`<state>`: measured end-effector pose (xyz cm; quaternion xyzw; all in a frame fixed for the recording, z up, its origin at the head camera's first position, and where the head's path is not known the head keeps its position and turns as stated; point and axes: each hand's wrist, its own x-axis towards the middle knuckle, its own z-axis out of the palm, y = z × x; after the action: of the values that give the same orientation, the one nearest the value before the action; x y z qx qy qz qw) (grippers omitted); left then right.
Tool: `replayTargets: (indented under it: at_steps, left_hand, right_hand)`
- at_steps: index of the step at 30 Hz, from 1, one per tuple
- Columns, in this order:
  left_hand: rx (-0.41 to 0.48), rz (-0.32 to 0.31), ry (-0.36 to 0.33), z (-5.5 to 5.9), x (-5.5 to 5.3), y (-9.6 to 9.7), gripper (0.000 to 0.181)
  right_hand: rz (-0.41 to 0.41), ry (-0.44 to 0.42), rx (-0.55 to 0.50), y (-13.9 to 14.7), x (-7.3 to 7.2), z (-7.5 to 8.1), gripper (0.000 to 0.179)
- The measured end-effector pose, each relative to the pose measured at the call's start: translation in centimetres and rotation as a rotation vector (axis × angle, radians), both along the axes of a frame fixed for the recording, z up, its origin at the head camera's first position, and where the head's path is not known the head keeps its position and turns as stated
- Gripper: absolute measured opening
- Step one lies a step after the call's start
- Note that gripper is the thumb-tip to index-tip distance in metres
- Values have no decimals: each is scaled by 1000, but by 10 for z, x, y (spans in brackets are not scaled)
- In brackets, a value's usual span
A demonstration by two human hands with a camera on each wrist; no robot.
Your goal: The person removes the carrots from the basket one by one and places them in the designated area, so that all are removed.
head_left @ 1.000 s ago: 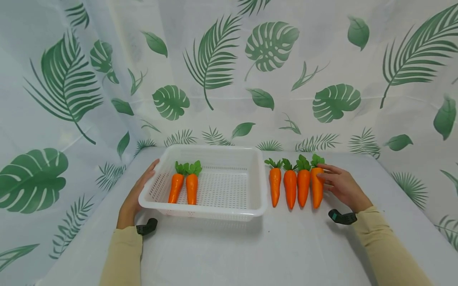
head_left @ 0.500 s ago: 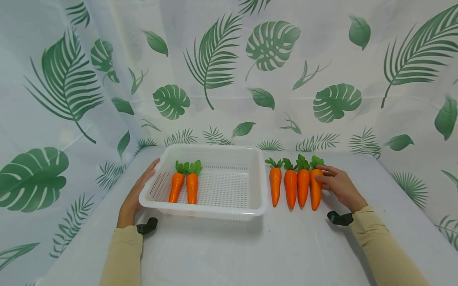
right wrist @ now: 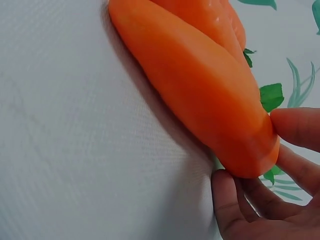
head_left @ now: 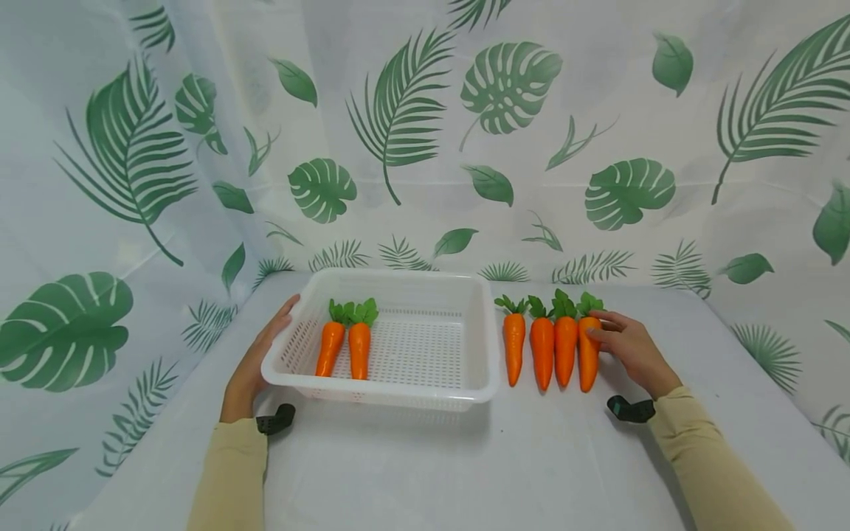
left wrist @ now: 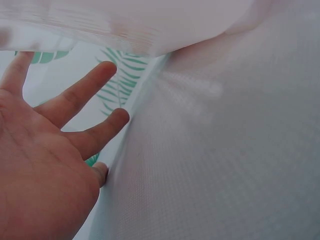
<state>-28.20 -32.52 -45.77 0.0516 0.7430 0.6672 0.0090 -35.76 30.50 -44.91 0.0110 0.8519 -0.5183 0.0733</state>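
My left hand [head_left: 255,361] is at the left side of a white plastic basket [head_left: 392,392]. The left wrist view shows this hand [left wrist: 55,150] with fingers spread and straight, close under the basket's pale wall [left wrist: 125,25]. Two orange carrots with green leafy tops, a left one [head_left: 330,346] and a right one [head_left: 359,350], lie side by side inside. At the right, my right hand [head_left: 634,350] holds the rightmost carrot [head_left: 588,361] by its thick leafy end. In the right wrist view, fingers and thumb lie around that end of the carrot [right wrist: 200,85], which rests on the table.
Three more carrots, the near-left one [head_left: 513,350], a middle one [head_left: 542,354] and another [head_left: 564,350], lie in a row right of the basket. A leaf-patterned curtain [head_left: 425,147] stands behind the white table [head_left: 425,472].
The rightmost carrot has shifted slightly left, toward its neighbour, with my right hand at it. My left hand and the basket stay in place.
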Motion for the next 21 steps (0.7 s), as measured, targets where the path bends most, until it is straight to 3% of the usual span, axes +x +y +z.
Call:
replayTargets:
  at_steps: [21]
  left_hand:
    - [-24, 21, -18, 0, 0, 1, 65]
  right_hand:
    - [-14, 17, 33, -7, 4, -2, 64]
